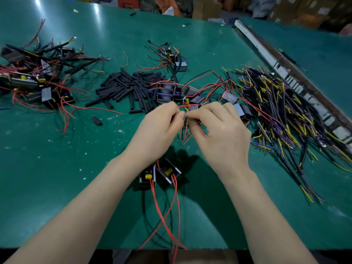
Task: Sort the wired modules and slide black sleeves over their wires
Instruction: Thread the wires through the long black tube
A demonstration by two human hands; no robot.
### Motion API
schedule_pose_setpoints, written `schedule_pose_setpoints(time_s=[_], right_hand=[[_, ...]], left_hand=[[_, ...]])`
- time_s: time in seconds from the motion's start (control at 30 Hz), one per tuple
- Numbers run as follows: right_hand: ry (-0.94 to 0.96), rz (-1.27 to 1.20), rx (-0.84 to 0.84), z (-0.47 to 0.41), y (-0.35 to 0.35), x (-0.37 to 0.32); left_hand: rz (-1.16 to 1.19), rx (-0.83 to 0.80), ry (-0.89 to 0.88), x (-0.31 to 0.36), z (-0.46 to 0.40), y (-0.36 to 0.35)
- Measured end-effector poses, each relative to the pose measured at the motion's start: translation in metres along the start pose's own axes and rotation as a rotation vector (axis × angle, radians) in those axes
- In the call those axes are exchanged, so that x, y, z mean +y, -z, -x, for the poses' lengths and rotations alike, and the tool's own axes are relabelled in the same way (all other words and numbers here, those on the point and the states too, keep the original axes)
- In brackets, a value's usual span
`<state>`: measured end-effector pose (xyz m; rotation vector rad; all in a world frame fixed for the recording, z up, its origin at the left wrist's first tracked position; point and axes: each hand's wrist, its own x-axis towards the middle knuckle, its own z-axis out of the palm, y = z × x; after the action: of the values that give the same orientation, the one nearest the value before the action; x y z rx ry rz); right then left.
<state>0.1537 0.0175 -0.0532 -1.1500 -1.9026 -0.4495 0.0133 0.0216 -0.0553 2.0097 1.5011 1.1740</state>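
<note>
My left hand (162,128) and my right hand (219,130) meet over the middle of the green table (57,168), both pinching thin red wires (185,128) that lead to a cluster of small metal-cased modules (192,96) just beyond my fingers. A heap of short black sleeves (129,88) lies left of that cluster. Two modules with yellow parts (160,175) lie under my wrists, their red wires (167,216) trailing to the near edge. A pile of modules with sleeved wires (38,80) sits at the far left.
A big bundle of black, yellow and purple wires (282,111) covers the right side. A metal rail (282,71) runs diagonally behind it. One more module with loose wires (175,58) lies further back. A single sleeve (97,121) lies apart. Boxes crowd the background.
</note>
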Motion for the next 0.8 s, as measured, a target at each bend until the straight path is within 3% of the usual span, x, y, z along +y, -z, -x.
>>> schedule_pose_setpoints(time_s=[0.17,0.3,0.37,0.57,0.8], right_hand=[[-0.010,-0.143,-0.112,-0.001,0.002,0.011],[-0.131,-0.478,-0.489,-0.004,0.009,0.033],[-0.200,-0.563,-0.617,-0.006,0.013,0.039],[-0.152,-0.487,-0.584,-0.006,0.009,0.033],[-0.319,-0.758,-0.420,-0.005,0.010,0.023]], left_hand=[[0.015,-0.196,-0.028,-0.003,-0.001,0.007],[0.032,-0.414,-0.049,-0.008,0.002,0.011],[0.027,-0.449,-0.076,-0.010,0.003,0.010],[-0.024,-0.412,-0.187,-0.014,0.002,0.011],[0.381,-0.270,-0.087,-0.002,0.002,0.013]])
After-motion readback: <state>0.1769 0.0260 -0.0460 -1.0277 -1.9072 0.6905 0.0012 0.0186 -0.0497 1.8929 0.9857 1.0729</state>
